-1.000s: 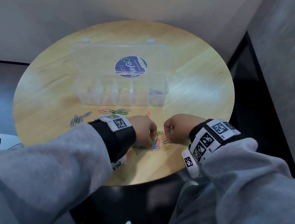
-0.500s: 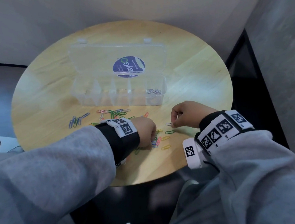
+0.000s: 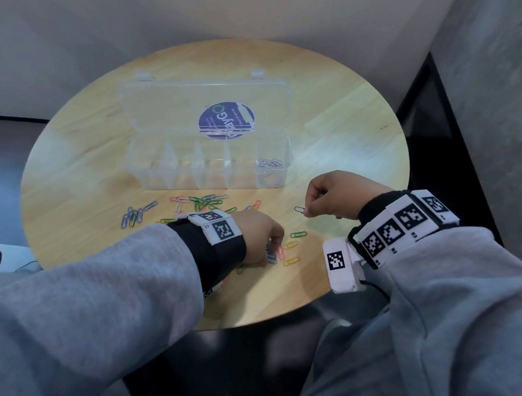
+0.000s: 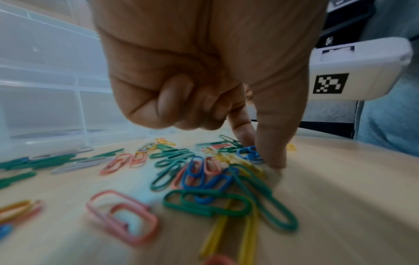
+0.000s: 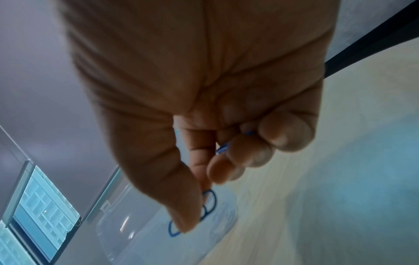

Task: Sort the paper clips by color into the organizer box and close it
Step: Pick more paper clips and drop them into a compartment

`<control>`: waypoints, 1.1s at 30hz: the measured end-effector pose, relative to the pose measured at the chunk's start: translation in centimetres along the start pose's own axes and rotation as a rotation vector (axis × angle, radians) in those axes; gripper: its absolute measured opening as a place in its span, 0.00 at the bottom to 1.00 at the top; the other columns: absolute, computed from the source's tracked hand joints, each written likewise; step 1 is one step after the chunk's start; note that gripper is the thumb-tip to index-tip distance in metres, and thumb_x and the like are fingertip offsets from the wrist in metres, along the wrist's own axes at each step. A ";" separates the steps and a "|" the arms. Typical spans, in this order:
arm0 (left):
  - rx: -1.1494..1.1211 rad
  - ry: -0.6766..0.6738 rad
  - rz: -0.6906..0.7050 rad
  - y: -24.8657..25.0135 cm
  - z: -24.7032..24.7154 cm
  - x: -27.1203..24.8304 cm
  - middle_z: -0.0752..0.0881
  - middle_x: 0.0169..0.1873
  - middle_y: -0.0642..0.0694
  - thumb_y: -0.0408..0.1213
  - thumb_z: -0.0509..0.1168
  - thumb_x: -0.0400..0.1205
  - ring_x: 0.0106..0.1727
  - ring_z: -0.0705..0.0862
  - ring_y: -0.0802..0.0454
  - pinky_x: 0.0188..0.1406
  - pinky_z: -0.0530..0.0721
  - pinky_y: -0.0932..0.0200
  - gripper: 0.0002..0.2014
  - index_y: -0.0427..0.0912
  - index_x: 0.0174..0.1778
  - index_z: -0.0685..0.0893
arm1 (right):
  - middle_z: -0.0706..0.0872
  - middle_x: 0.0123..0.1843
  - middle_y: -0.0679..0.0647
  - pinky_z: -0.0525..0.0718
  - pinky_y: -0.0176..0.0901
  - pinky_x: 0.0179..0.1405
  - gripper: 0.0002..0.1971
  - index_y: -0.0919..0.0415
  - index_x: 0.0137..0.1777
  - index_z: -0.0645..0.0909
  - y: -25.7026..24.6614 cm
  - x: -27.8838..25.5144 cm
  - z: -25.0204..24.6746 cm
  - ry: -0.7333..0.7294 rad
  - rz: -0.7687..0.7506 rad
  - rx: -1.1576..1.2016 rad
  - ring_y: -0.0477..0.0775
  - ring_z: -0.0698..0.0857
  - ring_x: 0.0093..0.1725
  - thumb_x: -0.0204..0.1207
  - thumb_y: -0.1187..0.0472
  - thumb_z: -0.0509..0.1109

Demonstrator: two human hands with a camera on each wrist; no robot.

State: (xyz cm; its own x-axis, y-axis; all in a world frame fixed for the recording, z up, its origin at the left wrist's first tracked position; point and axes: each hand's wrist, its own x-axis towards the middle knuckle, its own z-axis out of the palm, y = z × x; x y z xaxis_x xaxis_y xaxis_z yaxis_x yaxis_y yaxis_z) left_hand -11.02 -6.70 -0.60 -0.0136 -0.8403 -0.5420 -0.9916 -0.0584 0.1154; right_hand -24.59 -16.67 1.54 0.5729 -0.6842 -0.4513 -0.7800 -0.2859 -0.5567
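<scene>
The clear organizer box [image 3: 205, 177] stands open on the round wooden table [image 3: 352, 136], its lid [image 3: 198, 99] laid back. Its rightmost compartment holds pale clips [image 3: 272, 162]. Loose coloured paper clips [image 3: 203, 202] lie scattered in front of the box. My right hand [image 3: 306, 212] is raised right of the pile and pinches a blue clip [image 3: 299, 209] between thumb and forefinger [image 5: 199, 206]; more blue wire [image 5: 223, 148] shows under its curled fingers. My left hand [image 3: 272, 252] is down on the pile, thumb and forefinger [image 4: 260, 152] pinching a blue clip [image 4: 248, 154].
A group of blue clips [image 3: 133, 216] lies apart at the left. Green [image 3: 299, 234] and yellow clips [image 3: 290, 261] lie near the table's front edge. A wall runs behind the table, and a dark gap drops off at its right.
My right hand has lifted off the pile and moved right and toward the box, carrying the blue clip. My left hand stays on the pile.
</scene>
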 end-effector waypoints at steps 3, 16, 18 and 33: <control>0.014 -0.007 0.007 0.0 0.1 0.2 0.73 0.30 0.54 0.39 0.68 0.76 0.42 0.76 0.50 0.27 0.67 0.62 0.04 0.52 0.42 0.79 | 0.80 0.33 0.49 0.75 0.36 0.31 0.07 0.56 0.36 0.79 0.0 -0.1 -0.2 -0.014 0.011 0.041 0.47 0.77 0.30 0.71 0.58 0.74; -0.525 0.012 -0.024 -3.1 -2.5 -0.4 0.79 0.24 0.55 0.36 0.72 0.73 0.27 0.74 0.58 0.32 0.73 0.63 0.10 0.49 0.29 0.78 | 0.79 0.33 0.54 0.82 0.38 0.36 0.07 0.61 0.43 0.81 -0.2 0.5 -0.3 -0.062 -0.014 0.469 0.50 0.79 0.31 0.75 0.74 0.67; -0.802 0.030 -0.030 -4.1 -3.3 -0.8 0.80 0.22 0.52 0.29 0.72 0.74 0.25 0.74 0.55 0.30 0.73 0.63 0.12 0.45 0.29 0.78 | 0.77 0.31 0.54 0.80 0.36 0.32 0.11 0.63 0.45 0.83 -0.7 0.5 -0.4 -0.087 -0.009 0.533 0.49 0.76 0.30 0.77 0.75 0.62; -1.470 0.129 -0.124 -4.7 -4.1 -0.4 0.76 0.21 0.52 0.25 0.65 0.79 0.25 0.68 0.60 0.16 0.64 0.74 0.11 0.41 0.33 0.79 | 0.66 0.23 0.48 0.61 0.32 0.20 0.10 0.57 0.35 0.74 -2.5 0.9 1.4 -0.190 -0.042 0.684 0.44 0.64 0.22 0.77 0.65 0.68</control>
State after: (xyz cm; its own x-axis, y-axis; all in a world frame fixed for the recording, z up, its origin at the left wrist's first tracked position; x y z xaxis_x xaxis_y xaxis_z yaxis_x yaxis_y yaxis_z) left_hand -5.85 -8.32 2.48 0.1485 -0.8257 -0.5442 0.0316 -0.5461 0.8371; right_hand -21.75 -15.61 1.57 0.6816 -0.5350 -0.4992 -0.4593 0.2183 -0.8611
